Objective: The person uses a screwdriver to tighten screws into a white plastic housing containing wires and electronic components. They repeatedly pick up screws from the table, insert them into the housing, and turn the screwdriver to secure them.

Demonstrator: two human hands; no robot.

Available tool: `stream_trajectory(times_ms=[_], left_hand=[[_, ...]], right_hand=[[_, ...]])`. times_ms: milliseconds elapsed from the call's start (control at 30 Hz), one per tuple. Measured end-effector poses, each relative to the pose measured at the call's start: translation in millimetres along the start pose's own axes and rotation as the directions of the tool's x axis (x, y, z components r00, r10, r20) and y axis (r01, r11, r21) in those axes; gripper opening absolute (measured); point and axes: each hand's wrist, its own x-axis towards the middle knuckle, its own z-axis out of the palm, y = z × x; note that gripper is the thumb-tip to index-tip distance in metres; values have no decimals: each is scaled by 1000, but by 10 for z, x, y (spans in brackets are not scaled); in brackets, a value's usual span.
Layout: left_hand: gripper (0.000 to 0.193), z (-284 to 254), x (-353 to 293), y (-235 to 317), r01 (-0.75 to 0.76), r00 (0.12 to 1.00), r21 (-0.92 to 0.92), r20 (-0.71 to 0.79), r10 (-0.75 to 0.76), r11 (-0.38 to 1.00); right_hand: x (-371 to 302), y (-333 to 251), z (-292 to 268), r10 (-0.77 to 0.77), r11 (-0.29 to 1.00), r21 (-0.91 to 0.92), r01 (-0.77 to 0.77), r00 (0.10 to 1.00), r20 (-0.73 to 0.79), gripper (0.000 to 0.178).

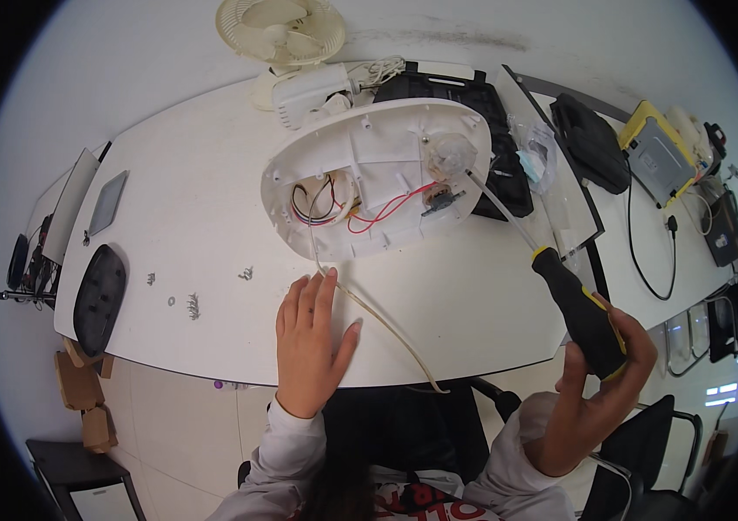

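My right hand [605,378] grips the black and yellow handle of a long screwdriver [579,304]. Its thin shaft reaches up and left to the white oval appliance housing [369,148], which lies open side up on the white table [204,182]. Red, black and other wires [360,213] and a clear round part [450,152] show inside the housing. My left hand [310,339] rests flat on the table below the housing, fingers apart, holding nothing. A pale cable [386,326] runs from the housing past this hand and over the table's near edge.
Small screws [193,304] lie scattered left of my left hand. A cream desk fan [280,35] and a black tool case [482,113] stand behind the housing. A black oval cover [98,295] lies at the table's left end. A second table at right holds a black pouch [590,143] and a yellow-edged device [657,156].
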Motion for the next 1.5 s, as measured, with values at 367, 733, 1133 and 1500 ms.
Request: stream_trajectory(times_ms=[367,733,1133,1500], left_hand=[[65,-4,-4,-6,-5,1000,-4,0,5,1000],[64,-16,-11,-6,-8,1000,-7,-7,8,1000],[64,-11,-13,-28,-7,1000,-26,-16,7,1000],[66,-6,-19,-55,2,1000,-37,15,-2,999]], right_hand=[[-13,59,47,51,998,50,-49,998,-46,42],[26,62,60,-98,995,27,98,995,-31,42],[-56,179,69,-201,979,5,203,974,-107,35],[-312,479,47,-183,982,18,188,971,-156,38]])
